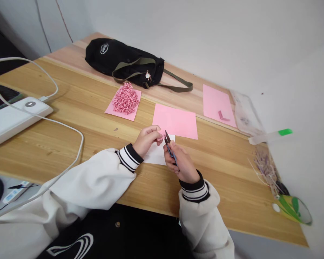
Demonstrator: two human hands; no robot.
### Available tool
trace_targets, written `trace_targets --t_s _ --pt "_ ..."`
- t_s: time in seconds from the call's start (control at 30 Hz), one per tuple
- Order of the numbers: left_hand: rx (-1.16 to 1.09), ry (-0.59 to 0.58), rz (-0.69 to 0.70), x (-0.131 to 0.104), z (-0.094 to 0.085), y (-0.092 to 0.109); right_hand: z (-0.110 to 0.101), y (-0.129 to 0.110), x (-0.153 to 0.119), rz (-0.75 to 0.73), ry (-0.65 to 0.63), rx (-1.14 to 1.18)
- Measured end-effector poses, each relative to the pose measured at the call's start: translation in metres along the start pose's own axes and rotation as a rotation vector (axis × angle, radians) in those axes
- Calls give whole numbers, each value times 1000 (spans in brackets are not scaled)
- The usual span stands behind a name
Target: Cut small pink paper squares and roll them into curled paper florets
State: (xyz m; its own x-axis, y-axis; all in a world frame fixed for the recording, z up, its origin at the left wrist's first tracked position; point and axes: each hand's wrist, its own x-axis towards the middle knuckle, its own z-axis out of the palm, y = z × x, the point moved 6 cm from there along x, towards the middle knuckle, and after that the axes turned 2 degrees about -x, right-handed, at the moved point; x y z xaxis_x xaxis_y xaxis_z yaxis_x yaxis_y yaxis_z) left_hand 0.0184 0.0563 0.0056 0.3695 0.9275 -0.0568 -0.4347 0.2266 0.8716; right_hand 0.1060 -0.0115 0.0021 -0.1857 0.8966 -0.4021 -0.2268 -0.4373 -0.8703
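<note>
Right hand (184, 163): wrapped round the dark-bladed snips (168, 144), thumb on one side and fingers on the other, a hold that probably lets a squeeze work the blades
Blades: aimed forward, slightly parted, just beside a small pink piece (160, 135)
Left hand (148, 139): thumb and fingers pinching that pink piece, likely so the side facing the blades is free; whether a blade touches it I cannot tell
White sheet (156, 157): flat on the tabletop (97, 133) beneath the hands, perhaps as a working spot
Pink sheet (175, 120): just beyond the hands, within easy reach
Pink bead-like cluster (126, 99): heaped on a pink square (131, 116), perhaps to gather the little bits
Black bag (135, 53): lying further back, apparently out of the way
</note>
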Motion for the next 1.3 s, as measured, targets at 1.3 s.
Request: trace_targets --t_s 1.3 --pt "-61 -26 -50 -1 4 -5 1 1 0 2 0 14"
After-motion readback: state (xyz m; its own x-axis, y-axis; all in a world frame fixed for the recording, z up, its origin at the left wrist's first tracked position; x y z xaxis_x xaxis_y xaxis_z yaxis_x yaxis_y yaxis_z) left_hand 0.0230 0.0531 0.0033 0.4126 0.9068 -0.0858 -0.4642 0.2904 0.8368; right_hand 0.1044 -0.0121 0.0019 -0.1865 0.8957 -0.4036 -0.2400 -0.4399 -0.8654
